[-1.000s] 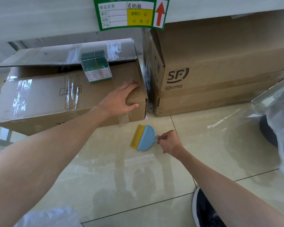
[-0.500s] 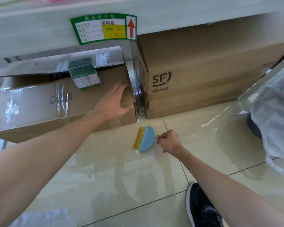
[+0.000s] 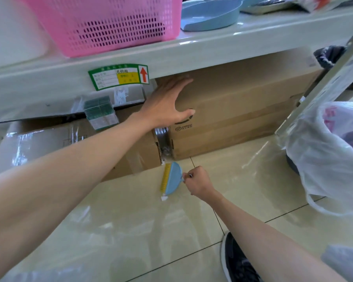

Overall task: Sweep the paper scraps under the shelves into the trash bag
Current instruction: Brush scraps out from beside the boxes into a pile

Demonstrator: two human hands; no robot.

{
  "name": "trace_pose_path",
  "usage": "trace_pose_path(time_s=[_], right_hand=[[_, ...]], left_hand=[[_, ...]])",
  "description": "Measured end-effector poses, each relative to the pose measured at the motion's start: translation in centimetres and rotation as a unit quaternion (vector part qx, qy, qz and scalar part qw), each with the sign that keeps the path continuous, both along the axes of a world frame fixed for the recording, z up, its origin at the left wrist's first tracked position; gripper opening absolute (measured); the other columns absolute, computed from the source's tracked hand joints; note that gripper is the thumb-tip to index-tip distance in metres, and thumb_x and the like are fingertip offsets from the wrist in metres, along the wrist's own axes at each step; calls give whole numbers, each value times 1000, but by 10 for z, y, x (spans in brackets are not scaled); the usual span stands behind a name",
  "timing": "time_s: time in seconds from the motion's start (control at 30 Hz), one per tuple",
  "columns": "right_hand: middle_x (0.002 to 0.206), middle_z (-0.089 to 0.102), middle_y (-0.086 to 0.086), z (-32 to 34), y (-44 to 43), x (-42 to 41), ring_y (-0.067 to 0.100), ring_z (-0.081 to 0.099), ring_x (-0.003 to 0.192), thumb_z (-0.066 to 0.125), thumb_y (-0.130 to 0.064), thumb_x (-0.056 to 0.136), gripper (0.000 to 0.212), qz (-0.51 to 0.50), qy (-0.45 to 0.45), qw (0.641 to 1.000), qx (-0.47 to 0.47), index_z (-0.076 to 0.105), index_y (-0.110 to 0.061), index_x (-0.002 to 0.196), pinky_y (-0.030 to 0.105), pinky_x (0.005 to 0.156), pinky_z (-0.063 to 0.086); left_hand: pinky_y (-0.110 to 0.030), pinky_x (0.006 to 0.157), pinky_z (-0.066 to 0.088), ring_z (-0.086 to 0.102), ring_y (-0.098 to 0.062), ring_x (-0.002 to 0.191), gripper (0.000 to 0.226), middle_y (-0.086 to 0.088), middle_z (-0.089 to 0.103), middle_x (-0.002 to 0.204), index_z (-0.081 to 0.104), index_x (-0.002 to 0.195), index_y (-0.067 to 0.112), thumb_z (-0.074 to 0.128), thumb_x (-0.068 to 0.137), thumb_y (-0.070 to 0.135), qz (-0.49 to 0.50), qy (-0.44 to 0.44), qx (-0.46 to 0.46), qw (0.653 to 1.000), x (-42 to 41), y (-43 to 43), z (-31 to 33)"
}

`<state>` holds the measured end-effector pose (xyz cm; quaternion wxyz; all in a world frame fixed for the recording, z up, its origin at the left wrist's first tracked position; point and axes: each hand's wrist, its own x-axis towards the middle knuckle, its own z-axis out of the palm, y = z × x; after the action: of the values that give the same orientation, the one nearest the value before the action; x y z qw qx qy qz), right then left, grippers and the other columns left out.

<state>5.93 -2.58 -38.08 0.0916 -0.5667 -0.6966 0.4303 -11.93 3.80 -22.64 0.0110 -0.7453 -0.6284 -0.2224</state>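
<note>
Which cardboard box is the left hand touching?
The right-hand box with the SF print; the left hand rests on its corner, clear of the tape-covered box.

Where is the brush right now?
Head view, centre: the brush is held by the right hand down by the floor, just in front of the gap between the taped box and the SF box.

Glossy, mirror-smooth tile across the floor (image 3: 130, 231). Matt brown cardboard on the far right box (image 3: 243, 110); shiny clear tape over the left box (image 3: 39, 143). Smooth blue plastic on the brush (image 3: 172, 178), thin crinkled translucent plastic for the trash bag (image 3: 324, 159), perforated pink plastic for the basket (image 3: 110, 23).
</note>
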Motion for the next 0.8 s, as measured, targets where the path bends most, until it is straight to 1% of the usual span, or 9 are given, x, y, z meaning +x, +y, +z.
trace_pose_path(time_s=[0.03, 0.1, 0.2, 0.27, 0.37, 0.43, 0.57, 0.63, 0.8], right_hand=[[53, 35, 11, 1, 0, -1, 28, 38, 52, 54, -15, 90, 48, 4, -3, 1000, 11, 33, -7, 48, 35, 51, 39], [50, 28, 8, 3, -1, -3, 25, 29, 54, 54, -16, 91, 50, 11, -10, 999, 31, 29, -10, 48, 29, 51, 29], [51, 36, 6, 2, -2, -7, 26, 36, 52, 49, -21, 93, 46, 34, -32, 997, 57, 34, -10, 51, 28, 51, 29], [64, 48, 9, 2, -4, -13, 30, 44, 62, 44, -25, 95, 39, 62, -56, 993, 86, 41, -11, 59, 29, 55, 30], [80, 59, 17, 6, -7, -24, 36, 52, 75, 41, -23, 95, 29, 97, -88, 980, 152, 56, -6, 77, 31, 58, 28], [82, 62, 19, 10, -5, -32, 38, 55, 75, 43, -16, 93, 23, 105, -99, 972, 186, 59, -3, 83, 32, 57, 28], [86, 63, 17, 15, 2, -52, 35, 55, 72, 44, -4, 86, 14, 154, -129, 956, 212, 57, -2, 91, 34, 56, 29], [91, 62, 16, 13, 6, -62, 33, 57, 77, 44, 1, 83, 18, 173, -131, 950, 224, 56, -1, 97, 35, 58, 31], [94, 65, 19, -4, 20, -86, 37, 64, 83, 44, 9, 87, 24, 129, -118, 957, 230, 51, 5, 110, 34, 59, 34]], left_hand=[[-34, 116, 20, 24, -14, 145, 87, 7, 26, 160, 27, 153, 30, 62, 81, 64, -6, 14, -28, 1000, 1, 6, 2], [-37, 119, 17, 19, -14, 148, 91, 9, 19, 162, 22, 154, 35, 61, 79, 67, -12, 29, -73, 997, 0, 18, 3], [-46, 121, 16, 9, -13, 150, 92, 11, 11, 164, 18, 155, 40, 62, 79, 69, -17, 38, -134, 990, -5, 30, -1], [-46, 120, 16, 7, -14, 150, 89, 12, 8, 164, 18, 154, 41, 65, 82, 62, -23, 47, -149, 987, -7, 34, -6], [-46, 117, 24, 18, -18, 147, 84, 10, 15, 162, 24, 153, 41, 68, 83, 53, -33, 43, -128, 990, -9, 37, -12], [-46, 114, 30, 25, -20, 144, 82, 9, 20, 160, 27, 152, 40, 68, 82, 52, -39, 39, -110, 992, -10, 38, -14], [-43, 111, 31, 28, -21, 141, 82, 5, 24, 158, 28, 152, 35, 67, 82, 52, -40, 59, -69, 995, -8, 38, -26], [-42, 109, 33, 30, -21, 139, 83, 4, 26, 157, 28, 152, 34, 66, 80, 54, -35, 80, -43, 995, -7, 38, -33], [-38, 108, 33, 35, -21, 135, 82, 3, 31, 153, 32, 150, 32, 65, 78, 56, -41, 80, -8, 996, -11, 43, -40]])
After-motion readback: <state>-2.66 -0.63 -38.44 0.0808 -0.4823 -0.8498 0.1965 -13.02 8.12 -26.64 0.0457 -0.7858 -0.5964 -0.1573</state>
